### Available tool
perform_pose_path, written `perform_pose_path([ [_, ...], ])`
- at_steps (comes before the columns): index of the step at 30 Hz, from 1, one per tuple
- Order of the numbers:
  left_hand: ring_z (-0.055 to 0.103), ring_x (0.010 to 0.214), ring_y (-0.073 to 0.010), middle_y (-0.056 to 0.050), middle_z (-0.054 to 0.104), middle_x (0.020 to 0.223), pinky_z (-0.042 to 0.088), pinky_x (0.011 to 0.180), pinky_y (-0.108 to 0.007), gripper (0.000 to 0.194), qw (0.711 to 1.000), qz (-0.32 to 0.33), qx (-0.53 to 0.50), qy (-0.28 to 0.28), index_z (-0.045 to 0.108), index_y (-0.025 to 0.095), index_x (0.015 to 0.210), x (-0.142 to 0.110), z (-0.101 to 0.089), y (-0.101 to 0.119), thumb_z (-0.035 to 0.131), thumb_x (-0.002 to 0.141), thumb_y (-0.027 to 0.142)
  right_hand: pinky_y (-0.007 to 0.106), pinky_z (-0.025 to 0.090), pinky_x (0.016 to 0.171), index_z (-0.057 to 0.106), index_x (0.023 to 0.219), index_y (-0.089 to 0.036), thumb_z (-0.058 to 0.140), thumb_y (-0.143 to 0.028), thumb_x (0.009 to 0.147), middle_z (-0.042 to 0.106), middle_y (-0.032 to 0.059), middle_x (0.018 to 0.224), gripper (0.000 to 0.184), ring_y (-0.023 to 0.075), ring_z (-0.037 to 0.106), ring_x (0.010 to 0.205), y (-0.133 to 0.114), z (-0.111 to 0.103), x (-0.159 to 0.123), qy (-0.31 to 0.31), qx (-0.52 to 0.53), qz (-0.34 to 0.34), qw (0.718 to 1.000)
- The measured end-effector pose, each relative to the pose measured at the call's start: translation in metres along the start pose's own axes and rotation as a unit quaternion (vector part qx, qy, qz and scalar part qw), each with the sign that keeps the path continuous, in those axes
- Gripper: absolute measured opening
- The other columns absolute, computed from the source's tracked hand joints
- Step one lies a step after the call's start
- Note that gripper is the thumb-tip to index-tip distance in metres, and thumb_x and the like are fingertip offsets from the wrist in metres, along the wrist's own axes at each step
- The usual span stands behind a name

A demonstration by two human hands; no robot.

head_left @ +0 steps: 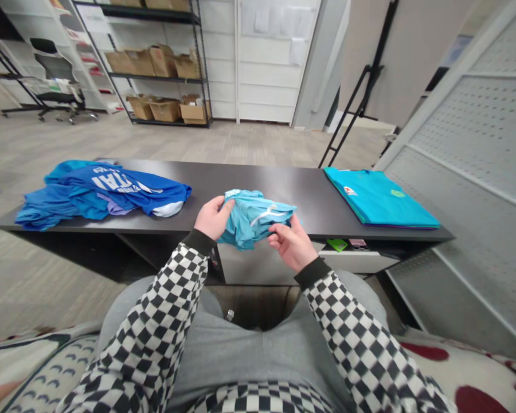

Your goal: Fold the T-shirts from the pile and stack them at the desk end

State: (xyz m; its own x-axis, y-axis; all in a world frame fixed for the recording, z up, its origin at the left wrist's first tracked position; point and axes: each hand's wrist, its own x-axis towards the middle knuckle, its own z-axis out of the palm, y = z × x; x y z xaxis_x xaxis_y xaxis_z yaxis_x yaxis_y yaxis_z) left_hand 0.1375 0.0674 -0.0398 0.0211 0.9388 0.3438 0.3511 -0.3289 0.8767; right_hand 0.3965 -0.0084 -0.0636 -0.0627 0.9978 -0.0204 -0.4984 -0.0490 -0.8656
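Note:
A crumpled light-blue shirt [251, 218] with white markings is held between my two hands, at the front edge of the dark cabinet top [241, 175]. My left hand [214, 218] grips its left end, thumb on top of the cloth. At the opposite end, my right hand [294, 241] pinches the fabric between thumb and fingers. To the left lies a loose heap of blue shirts [124, 186], one with white lettering. Over on the right rests a flat folded stack of turquoise shirts [382, 198].
Below the top, an open compartment at right holds a green item [337, 245]. A perforated panel [468, 126] stands close on the right. Behind the cabinet are a black stand [363, 92], a shelf rack with cardboard boxes [165, 109] and an office chair [55, 74].

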Motion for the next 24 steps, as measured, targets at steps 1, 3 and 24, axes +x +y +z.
perform_pose_path([
  [1,0.068,0.083,-0.0234,-0.001,0.069,0.078,0.055,0.076,-0.031,0.039,0.999,-0.015,-0.034,0.021,0.074,0.022,0.089,0.003,-0.002,-0.002,0.073,0.099,0.06,0.028,0.068,0.073,0.05,0.144,-0.035,0.094,-0.035,0.085,0.08,-0.0054,0.1,0.073,0.0166,0.081,0.082,-0.008,0.004,0.009,-0.005,-0.006,-0.007,1.0],
  [3,0.068,0.085,-0.0246,-0.003,0.069,0.079,0.056,0.076,-0.032,0.043,0.995,-0.04,-0.077,0.058,0.074,0.021,0.089,0.008,-0.006,-0.005,0.071,0.099,0.062,0.032,0.07,0.082,0.045,0.155,-0.037,0.09,-0.035,0.086,0.081,-0.0042,0.107,0.083,0.0186,0.083,0.092,-0.022,0.011,0.03,-0.009,-0.024,-0.035,0.999],
  [24,0.076,0.112,-0.0306,-0.01,0.082,0.116,0.058,0.107,-0.045,0.027,0.949,0.137,0.209,-0.191,0.083,0.023,0.115,-0.009,-0.012,0.007,0.062,0.1,0.033,0.039,0.052,0.082,0.086,0.107,-0.023,0.074,-0.028,0.097,0.066,0.0024,0.081,0.017,0.0226,0.061,0.076,-0.039,-0.027,0.079,-0.02,-0.646,-0.182,0.742],
])
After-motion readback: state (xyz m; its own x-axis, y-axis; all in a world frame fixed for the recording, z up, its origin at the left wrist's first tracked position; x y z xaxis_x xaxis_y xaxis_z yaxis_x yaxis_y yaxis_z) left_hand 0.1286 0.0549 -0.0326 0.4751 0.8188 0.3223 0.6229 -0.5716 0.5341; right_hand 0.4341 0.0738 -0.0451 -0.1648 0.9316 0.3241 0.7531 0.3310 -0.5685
